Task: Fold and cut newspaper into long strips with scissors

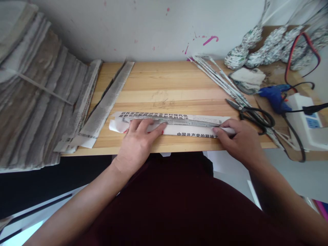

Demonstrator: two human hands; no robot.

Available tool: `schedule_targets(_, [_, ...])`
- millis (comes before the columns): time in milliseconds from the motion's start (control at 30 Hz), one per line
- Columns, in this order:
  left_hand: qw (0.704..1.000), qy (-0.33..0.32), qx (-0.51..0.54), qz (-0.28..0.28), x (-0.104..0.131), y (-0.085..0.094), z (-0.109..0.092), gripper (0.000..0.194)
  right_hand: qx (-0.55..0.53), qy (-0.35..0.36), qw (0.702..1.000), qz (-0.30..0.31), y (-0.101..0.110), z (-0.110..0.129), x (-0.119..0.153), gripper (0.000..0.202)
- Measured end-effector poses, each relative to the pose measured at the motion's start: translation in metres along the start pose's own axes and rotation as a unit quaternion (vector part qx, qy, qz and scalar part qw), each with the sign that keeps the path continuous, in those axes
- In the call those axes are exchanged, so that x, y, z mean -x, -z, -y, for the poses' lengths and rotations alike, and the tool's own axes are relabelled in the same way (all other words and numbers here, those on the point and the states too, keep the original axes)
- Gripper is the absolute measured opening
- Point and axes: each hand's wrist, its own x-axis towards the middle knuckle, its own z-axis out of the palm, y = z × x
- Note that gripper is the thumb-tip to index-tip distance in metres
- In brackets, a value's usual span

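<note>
A long printed newspaper strip (pixel 179 129) lies lengthwise near the front edge of the wooden table, its near side curled over. My left hand (pixel 139 138) rests on its left part, fingers apart and pressing the paper down. At the strip's right end my right hand (pixel 237 138) pinches the paper between thumb and fingers, where it looks rolled. Just beyond the right hand lie black-handled scissors (pixel 252 115), not touched by it.
Tied newspaper stacks (pixel 38 92) fill the left, with loose strips (pixel 107 106) beside them. Thin paper rods (pixel 220 77), woven paper pieces (pixel 266 44), a blue glue gun (pixel 275 97) and a white power strip (pixel 304 119) lie at the right. A wall (pixel 153 30) stands behind.
</note>
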Motion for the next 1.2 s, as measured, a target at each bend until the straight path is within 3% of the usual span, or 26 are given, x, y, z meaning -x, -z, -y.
schedule_targets(733, [0.999,-0.026,-0.035,0.015,0.000,0.003,-0.004,0.057,0.020,0.004,0.999,0.026,0.002,0.000,-0.005,0.024])
schedule_targets(1200, [0.991,-0.017,-0.125,0.043,-0.006,0.012,-0.019,0.049,0.046,-0.015,0.998,0.047,0.002,0.002,-0.007,0.026])
